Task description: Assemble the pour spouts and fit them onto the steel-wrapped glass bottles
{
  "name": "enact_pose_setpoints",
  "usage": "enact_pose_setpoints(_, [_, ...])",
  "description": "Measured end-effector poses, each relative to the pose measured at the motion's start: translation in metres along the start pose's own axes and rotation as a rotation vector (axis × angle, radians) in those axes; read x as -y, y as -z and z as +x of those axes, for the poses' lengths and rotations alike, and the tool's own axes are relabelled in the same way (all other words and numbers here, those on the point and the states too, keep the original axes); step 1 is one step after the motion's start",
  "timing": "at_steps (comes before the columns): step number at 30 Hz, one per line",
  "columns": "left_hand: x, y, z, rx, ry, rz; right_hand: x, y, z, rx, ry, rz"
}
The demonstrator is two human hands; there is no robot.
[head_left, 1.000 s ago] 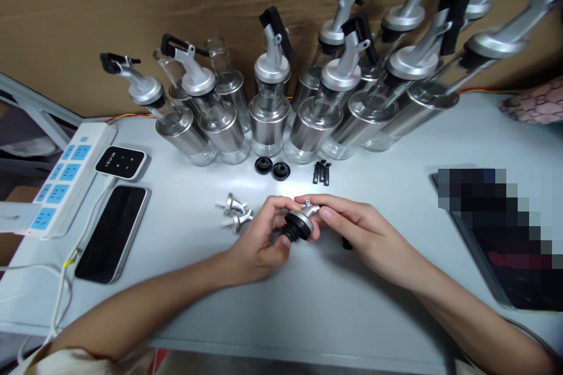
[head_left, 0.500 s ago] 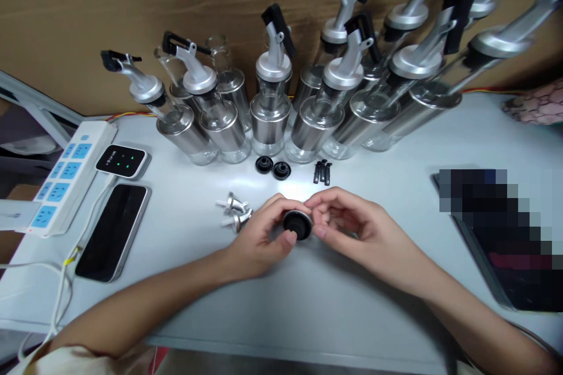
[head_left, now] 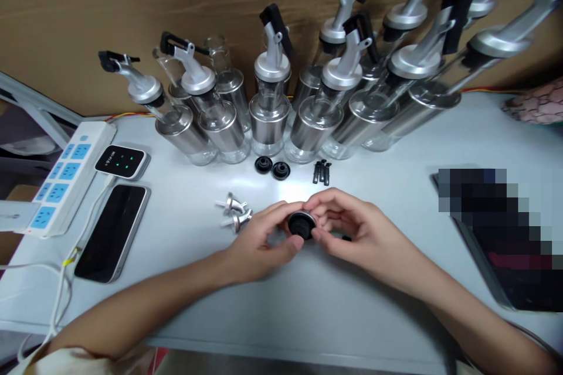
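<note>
fingers (head_left: 290, 247) of left hand (head_left: 259, 249) and right hand (head_left: 363, 225) hold stopper (head_left: 301, 226) between them

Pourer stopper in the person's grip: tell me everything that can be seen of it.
The pourer stopper turns its round, black, rubbery-looking underside toward the camera, with a raised central plug. A thin silvery, metallic-looking rim shows along its upper edge. It is held tilted above the pale table, touched by the left grip and right grip. Its far side is hidden.

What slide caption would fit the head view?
Both hands hold a silver-rimmed black stopper over a table, with spouted bottles behind.
</note>
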State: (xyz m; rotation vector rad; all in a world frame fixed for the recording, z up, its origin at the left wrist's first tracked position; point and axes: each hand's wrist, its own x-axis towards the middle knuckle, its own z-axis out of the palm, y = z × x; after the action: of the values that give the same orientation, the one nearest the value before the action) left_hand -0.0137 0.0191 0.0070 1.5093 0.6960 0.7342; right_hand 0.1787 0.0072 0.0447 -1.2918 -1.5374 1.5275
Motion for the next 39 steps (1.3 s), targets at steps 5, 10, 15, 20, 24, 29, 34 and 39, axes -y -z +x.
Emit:
enact_pose_setpoints(5, [-0.0009, -0.0001, -0.001, 0.026, 0.069, -0.054, -0.0042, -0.0002, -0.0028, 0.08, -0.012, -0.06])
enact_pose_setpoints(10, [-0.0049, -0.0017, -0.001, 0.036, 0.117, -0.085, -0.0033, -0.0002, -0.0042, 0.113, 0.006, -0.082])
enact_pose_setpoints(15, [-0.005, -0.0026, 0.0006, -0.015, 0.119, -0.146, 0.0002, -0.0009, -0.0028, 0.114, 0.024, -0.014])
enact_pose_setpoints(20, [-0.0045, 0.0005, -0.0001, 0.017, 0.082, -0.154, -0.0006, -0.0011, -0.0023, 0.071, 0.005, 0.002])
enact_pose_setpoints(24, [-0.0035, 0.0006, -0.0006, 0.013, 0.083, -0.142, -0.0023, -0.0012, -0.0022, 0.06, -0.011, 0.007])
enact_pose_setpoints(29, [-0.002, -0.0001, -0.0009, 0.009, 0.06, -0.154, -0.0026, -0.0028, -0.0025, 0.065, -0.001, 0.02])
enact_pose_setpoints(34, [-0.0011, 0.0005, -0.001, 0.011, 0.058, -0.187, -0.003, -0.0073, -0.0022, 0.021, 0.026, 0.069])
enact_pose_setpoints(39, [-0.0025, -0.0005, -0.0009, 0.004, 0.056, -0.174, -0.0031, -0.0096, -0.0021, 0.011, 0.027, 0.093])
